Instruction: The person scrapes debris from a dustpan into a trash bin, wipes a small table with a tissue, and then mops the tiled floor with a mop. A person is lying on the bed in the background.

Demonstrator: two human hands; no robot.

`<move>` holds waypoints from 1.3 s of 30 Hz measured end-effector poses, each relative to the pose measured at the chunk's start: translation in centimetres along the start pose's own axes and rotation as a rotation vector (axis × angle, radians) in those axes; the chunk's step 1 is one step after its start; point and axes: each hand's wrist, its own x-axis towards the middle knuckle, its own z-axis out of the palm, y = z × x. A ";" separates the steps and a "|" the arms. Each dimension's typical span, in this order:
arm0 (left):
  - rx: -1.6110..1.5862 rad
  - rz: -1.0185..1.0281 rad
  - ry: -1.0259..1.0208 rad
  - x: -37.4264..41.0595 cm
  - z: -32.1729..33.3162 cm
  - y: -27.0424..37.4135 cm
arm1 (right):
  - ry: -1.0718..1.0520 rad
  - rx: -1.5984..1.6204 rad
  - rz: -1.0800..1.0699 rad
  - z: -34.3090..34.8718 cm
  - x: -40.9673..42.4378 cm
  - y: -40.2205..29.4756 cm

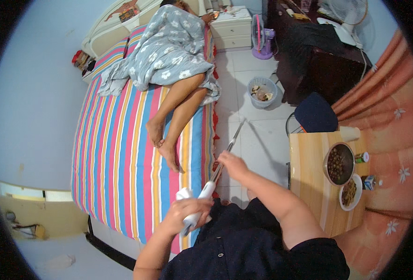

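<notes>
A long metal pole with a white plastic handle (206,190) slants from low centre up to the tiled floor beside the bed; its far end is too small to identify. My left hand (189,211) is closed around the white handle, with a crumpled white item (184,193) against it that looks like cloth or tissue. Farther up, my right hand (232,164) grips the metal shaft. Past the pole's far end, a light blue waste basket (250,93) with rubbish inside stands on the floor.
A person (180,101) lies under a floral blanket on the striped bed (122,168) at left. A wooden table (306,175) with a pot (339,163) and a bowl (350,192) of food stands at right, near a dark chair (315,112). A purple fan (261,49) stands beyond the basket.
</notes>
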 end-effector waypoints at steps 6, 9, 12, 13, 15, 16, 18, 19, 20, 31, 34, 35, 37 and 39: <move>-0.007 -0.172 0.138 2.2 7.9 -3.7 | -0.185 -0.139 0.057 0.5 2.8 6.7; -0.012 -0.241 0.127 -0.8 7.4 -0.3 | -0.431 -0.088 0.087 1.7 0.6 4.3; -0.024 -0.308 0.130 -3.6 5.7 3.2 | -0.273 -0.025 -0.215 2.1 -2.5 1.9; -0.029 -0.320 0.145 -4.0 5.3 4.0 | -0.279 0.008 -0.271 2.1 -3.1 1.4; -0.050 -0.350 0.195 -4.3 5.0 4.7 | -0.233 0.041 -0.332 1.7 -3.7 1.0; -0.056 -0.415 0.212 -4.2 5.1 5.1 | -0.186 0.058 -0.348 1.4 -3.7 1.0; -0.057 -0.358 0.323 -4.0 5.3 5.5 | -0.228 0.126 -0.328 0.6 -3.5 1.3; -0.052 -0.349 0.373 -3.9 5.7 5.4 | -0.195 0.173 -0.344 0.3 -3.2 1.7; -0.058 -0.351 0.406 -3.9 6.0 5.4 | -0.165 0.202 -0.371 0.1 -3.1 2.0; -0.126 -0.451 0.531 -5.2 14.5 1.4 | -0.269 0.024 -0.216 3.5 -4.6 8.2; -0.114 -0.477 0.557 -8.3 14.9 3.2 | -0.243 0.044 -0.290 4.8 -6.8 7.8; -0.096 -0.487 0.580 -9.4 15.3 3.6 | -0.221 0.048 -0.260 5.4 -7.6 7.5; -0.102 -0.452 0.503 -12.0 15.5 3.2 | -0.119 0.075 -0.230 7.4 -9.0 6.0; -0.114 -0.452 0.441 -15.8 15.9 3.2 | -0.200 -0.004 -0.154 10.1 -11.4 3.8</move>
